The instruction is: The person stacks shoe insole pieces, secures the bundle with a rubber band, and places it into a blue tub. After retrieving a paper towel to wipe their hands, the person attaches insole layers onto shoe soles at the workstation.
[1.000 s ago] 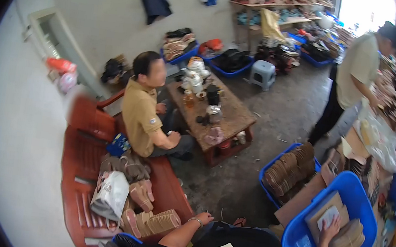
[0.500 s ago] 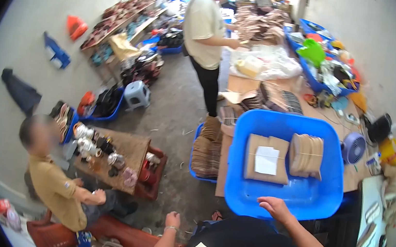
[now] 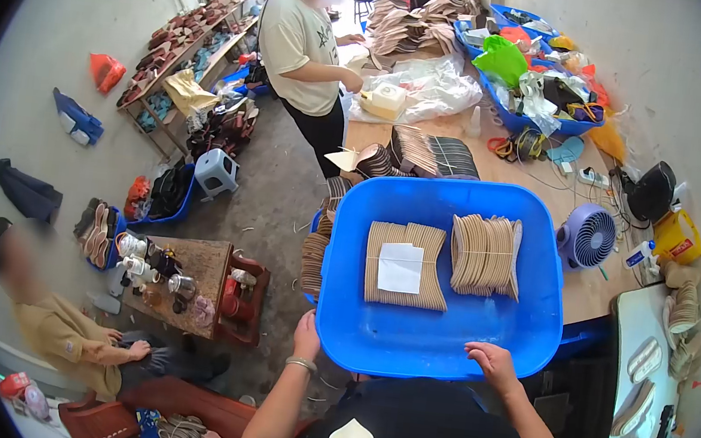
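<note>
A large blue tub (image 3: 354,341) sits in front of me on the table's near end. Inside lie two bundles of tan sole-shaped pieces. The left bundle (image 3: 428,293) is tied and carries a white paper (image 3: 399,267); the right bundle (image 3: 485,256) is tied with a thin string. My left hand (image 3: 307,335), with a bracelet at the wrist, is closed at the tub's near left corner; whether it grips the rim is too small to tell. My right hand (image 3: 493,362) is at the near rim, its fingers curled over the tub's inside edge.
A person in a light shirt (image 3: 296,48) stands at the wooden table (image 3: 495,162), beside stacked pieces. Another person (image 3: 77,344) sits left by a low table (image 3: 207,263). A purple fan (image 3: 588,236) stands right of the tub. A grey stool (image 3: 217,174) is on the floor.
My view has swung right and toward the table. My right hand has left the paper and come to the near rim. My left hand has moved to the tub's left corner.
</note>
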The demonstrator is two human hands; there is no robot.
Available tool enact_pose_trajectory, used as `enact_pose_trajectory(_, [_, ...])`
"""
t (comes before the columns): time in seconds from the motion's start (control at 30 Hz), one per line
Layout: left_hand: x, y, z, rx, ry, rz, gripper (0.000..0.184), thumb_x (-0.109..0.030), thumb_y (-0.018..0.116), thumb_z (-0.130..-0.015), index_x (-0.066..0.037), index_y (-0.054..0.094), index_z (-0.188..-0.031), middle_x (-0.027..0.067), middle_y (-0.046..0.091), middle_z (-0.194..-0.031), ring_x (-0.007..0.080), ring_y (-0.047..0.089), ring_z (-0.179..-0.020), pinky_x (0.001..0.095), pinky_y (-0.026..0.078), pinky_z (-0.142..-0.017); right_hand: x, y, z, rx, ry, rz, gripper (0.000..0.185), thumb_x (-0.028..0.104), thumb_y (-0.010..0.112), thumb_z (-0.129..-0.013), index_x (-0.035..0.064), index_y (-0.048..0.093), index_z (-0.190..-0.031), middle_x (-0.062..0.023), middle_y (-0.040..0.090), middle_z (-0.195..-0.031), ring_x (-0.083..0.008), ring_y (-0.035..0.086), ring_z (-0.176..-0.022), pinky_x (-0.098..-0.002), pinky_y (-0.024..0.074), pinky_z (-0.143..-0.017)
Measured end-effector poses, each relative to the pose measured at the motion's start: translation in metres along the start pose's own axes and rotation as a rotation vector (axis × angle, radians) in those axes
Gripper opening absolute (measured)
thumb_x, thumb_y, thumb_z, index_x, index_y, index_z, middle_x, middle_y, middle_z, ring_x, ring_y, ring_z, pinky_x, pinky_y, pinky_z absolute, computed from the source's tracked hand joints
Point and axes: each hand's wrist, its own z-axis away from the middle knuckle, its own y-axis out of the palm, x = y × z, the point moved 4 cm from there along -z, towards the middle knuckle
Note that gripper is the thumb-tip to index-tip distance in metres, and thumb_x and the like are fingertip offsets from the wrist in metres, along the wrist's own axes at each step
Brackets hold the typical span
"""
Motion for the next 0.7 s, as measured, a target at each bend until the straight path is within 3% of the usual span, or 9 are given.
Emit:
enact_pose_trajectory(0.1, [0.034, 0.008, 0.0, 0.03, -0.271, 0.299, 0.048, -0.036, 0.038, -0.104, 0.003, 0.057, -0.124, 0.0163, 0.065, -0.113, 0.0225, 0.06, -0.105, 0.035, 0.045, -0.094, -0.017, -0.037, 0.007, -0.115, -0.042, 0.139, 0.024, 0.024, 0.06, -0.093, 0.0034, 0.07, -0.101, -0.0122, 0.071, -0.095, -0.0259, 0.068, -0.093, -0.0339, 0.05, -0.083])
enact_pose_trajectory(0.2, [0.006, 0.012, 0.024, -0.015, -0.232, 0.405, 0.052, -0.039, 0.035, -0.104, 0.003, 0.057, -0.123, 0.0145, 0.065, -0.113, 0.0212, 0.06, -0.103, 0.0354, 0.046, -0.092, -0.025, -0.078, 0.008, -0.277, -0.11, 0.27, 0.026, 0.027, 0.06, -0.093, 0.0044, 0.068, -0.104, -0.0117, 0.069, -0.106, -0.0282, 0.062, -0.106, -0.0379, 0.0439, -0.093])
enact_pose_trajectory(0.3, [-0.012, 0.023, 0.038, -0.058, -0.216, 0.501, 0.047, -0.036, 0.041, -0.103, 0.004, 0.057, -0.122, 0.0148, 0.065, -0.112, 0.0222, 0.061, -0.102, 0.0361, 0.046, -0.091, -0.044, -0.112, 0.005, -0.408, -0.126, 0.416, 0.033, 0.031, 0.059, -0.094, 0.0048, 0.063, -0.114, -0.0143, 0.06, -0.123, -0.0327, 0.052, -0.12, -0.0425, 0.0371, -0.101])
enact_pose_trajectory(0.4, [-0.02, 0.032, 0.045, -0.221, -0.124, 0.066, 0.041, -0.031, 0.049, -0.1, 0.004, 0.057, -0.12, 0.0163, 0.066, -0.11, 0.0243, 0.062, -0.1, 0.037, 0.047, -0.09, -0.081, -0.13, -0.005, -0.501, -0.097, 0.547, 0.043, 0.035, 0.059, -0.094, 0.0044, 0.057, -0.124, -0.0183, 0.049, -0.137, -0.0362, 0.043, -0.129, -0.0443, 0.0335, -0.105])
enact_pose_trajectory(0.47, [-0.029, 0.033, 0.047, -0.24, -0.146, 0.071, 0.038, -0.027, 0.053, -0.098, 0.004, 0.057, -0.12, 0.0175, 0.066, -0.108, 0.0266, 0.063, -0.098, 0.0381, 0.048, -0.089, -0.102, -0.135, -0.014, -0.518, -0.053, 0.65, 0.053, 0.038, 0.06, -0.092, 0.0037, 0.052, -0.131, -0.0216, 0.039, -0.145, -0.0385, 0.037, -0.135, -0.0458, 0.0314, -0.107])
enact_pose_trajectory(0.57, [-0.019, 0.03, 0.043, -0.27, -0.114, 0.041, 0.036, -0.025, 0.055, -0.097, 0.004, 0.057, -0.118, 0.0184, 0.066, -0.106, 0.029, 0.064, -0.097, 0.0394, 0.048, -0.087, -0.107, -0.13, -0.018, -0.484, 0.087, 0.811, 0.056, 0.038, 0.062, -0.09, 0.0033, 0.051, -0.132, -0.0218, 0.035, -0.148, -0.0399, 0.035, -0.136, -0.0483, 0.0308, -0.107])
enact_pose_trajectory(0.7, [-0.017, 0.031, 0.05, -0.242, -0.12, 0.038, 0.033, -0.023, 0.054, -0.097, 0.004, 0.057, -0.115, 0.0191, 0.066, -0.107, 0.0302, 0.064, -0.097, 0.0402, 0.048, -0.085, -0.112, -0.133, -0.017, -0.483, -0.029, 0.709, 0.055, 0.035, 0.065, -0.088, -0.001, 0.054, -0.127, -0.0221, 0.032, -0.15, -0.0422, 0.037, -0.133, -0.049, 0.0341, -0.106])
